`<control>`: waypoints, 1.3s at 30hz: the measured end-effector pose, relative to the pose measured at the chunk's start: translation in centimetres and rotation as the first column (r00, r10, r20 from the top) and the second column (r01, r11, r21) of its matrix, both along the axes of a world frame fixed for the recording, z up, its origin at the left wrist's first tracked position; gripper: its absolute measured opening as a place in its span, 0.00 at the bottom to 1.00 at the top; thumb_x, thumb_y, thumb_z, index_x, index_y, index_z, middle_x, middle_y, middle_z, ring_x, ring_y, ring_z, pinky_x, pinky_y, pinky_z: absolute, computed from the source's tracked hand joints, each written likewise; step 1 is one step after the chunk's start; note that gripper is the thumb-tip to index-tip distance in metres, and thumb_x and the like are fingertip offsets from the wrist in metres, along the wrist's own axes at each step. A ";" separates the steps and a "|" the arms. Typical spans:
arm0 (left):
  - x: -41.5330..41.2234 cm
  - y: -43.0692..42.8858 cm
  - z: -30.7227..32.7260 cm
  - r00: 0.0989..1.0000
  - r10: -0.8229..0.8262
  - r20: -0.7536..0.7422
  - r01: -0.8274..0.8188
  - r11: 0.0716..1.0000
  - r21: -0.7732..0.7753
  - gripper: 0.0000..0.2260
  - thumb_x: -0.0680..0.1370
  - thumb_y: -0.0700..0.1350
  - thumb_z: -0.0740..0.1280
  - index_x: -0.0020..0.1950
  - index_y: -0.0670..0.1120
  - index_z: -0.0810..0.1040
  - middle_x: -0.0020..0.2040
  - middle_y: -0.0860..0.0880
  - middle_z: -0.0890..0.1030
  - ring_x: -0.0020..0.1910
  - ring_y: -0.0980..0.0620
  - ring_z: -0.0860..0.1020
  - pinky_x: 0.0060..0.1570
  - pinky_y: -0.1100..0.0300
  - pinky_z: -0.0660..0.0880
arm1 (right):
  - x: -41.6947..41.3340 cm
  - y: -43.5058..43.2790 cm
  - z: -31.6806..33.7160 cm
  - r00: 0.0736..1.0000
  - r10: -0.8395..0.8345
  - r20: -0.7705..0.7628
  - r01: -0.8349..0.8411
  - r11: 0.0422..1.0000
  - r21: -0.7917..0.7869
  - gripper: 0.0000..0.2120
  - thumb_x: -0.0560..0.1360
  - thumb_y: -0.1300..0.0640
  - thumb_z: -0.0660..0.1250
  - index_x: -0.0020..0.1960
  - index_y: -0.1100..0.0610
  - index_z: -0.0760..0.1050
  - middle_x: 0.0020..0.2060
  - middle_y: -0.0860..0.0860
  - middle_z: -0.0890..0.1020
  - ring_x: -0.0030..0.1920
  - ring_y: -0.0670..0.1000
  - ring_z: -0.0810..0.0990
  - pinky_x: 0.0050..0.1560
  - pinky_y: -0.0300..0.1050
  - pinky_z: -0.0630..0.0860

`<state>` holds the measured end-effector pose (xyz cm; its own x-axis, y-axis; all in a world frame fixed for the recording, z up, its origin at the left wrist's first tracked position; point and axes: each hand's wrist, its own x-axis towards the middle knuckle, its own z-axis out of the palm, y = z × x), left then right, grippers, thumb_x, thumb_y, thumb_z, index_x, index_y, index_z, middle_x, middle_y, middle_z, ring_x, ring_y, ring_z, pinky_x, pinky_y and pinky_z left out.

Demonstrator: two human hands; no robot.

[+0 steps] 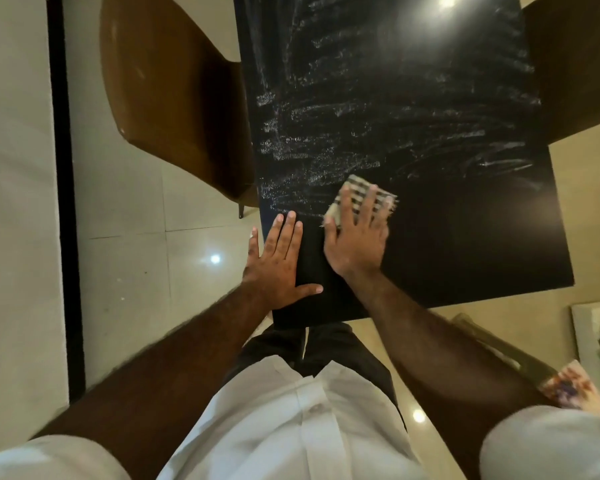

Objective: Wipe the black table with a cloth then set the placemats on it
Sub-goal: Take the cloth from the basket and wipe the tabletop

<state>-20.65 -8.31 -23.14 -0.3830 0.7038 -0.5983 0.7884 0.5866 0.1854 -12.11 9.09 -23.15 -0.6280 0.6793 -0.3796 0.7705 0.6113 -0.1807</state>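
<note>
Now the checked cloth (357,183) lies on the black table (465,244) towards its near-left corner, pressed flat under the right hand (355,237), whose fingers are spread wide. The left hand (278,261) rests flat, fingers straight, at the table's left edge. Streaks across the table's far half could dry into smears if missed.

I am looking down on a glossy black rectangular table (465,237). Whitish, streaky smears are running across its far and middle stretches, while the near part is showing plain dark. A lamp's glare is shining at its far end. A small folded cloth with dark and pale checks (356,192) is lying near the left edge, and my right hand (355,244) is pressing flat on it, fingers spread. My left hand (281,261) is resting palm down just beside it, little finger overhanging the rim.
</note>
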 end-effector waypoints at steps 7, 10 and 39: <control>0.3 0.5 0.4 0.999 0.041 0.029 -0.043 0.998 0.052 0.60 0.76 0.84 0.52 0.85 0.45 0.25 0.84 0.43 0.22 0.85 0.41 0.26 0.83 0.30 0.35 | 1.5 -1.6 1.6 0.965 0.261 -0.028 -0.262 0.954 -0.148 0.34 0.88 0.34 0.49 0.89 0.36 0.38 0.89 0.51 0.35 0.88 0.64 0.34 0.83 0.73 0.55; 0.6 2.0 0.9 0.997 0.070 0.014 -0.072 0.985 0.160 0.56 0.78 0.82 0.47 0.87 0.45 0.28 0.86 0.43 0.25 0.86 0.42 0.28 0.83 0.33 0.32 | 3.1 2.1 2.4 0.995 0.099 -0.019 -0.100 0.989 -0.107 0.34 0.89 0.37 0.51 0.89 0.39 0.38 0.89 0.51 0.37 0.88 0.63 0.34 0.83 0.73 0.54; -2.4 9.0 -0.3 0.980 0.137 -0.145 -0.090 0.953 0.290 0.35 0.89 0.60 0.49 0.90 0.46 0.39 0.90 0.45 0.36 0.89 0.42 0.38 0.87 0.36 0.44 | 5.4 7.2 0.3 0.985 0.004 0.174 0.010 0.997 -0.080 0.41 0.86 0.29 0.46 0.89 0.46 0.32 0.86 0.60 0.30 0.86 0.68 0.30 0.85 0.71 0.48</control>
<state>-23.01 0.65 -23.44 -0.5452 0.7802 -0.3067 0.7525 0.6167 0.2311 -6.72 16.32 -22.84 -0.5455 0.6438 -0.5367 0.7963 0.5979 -0.0921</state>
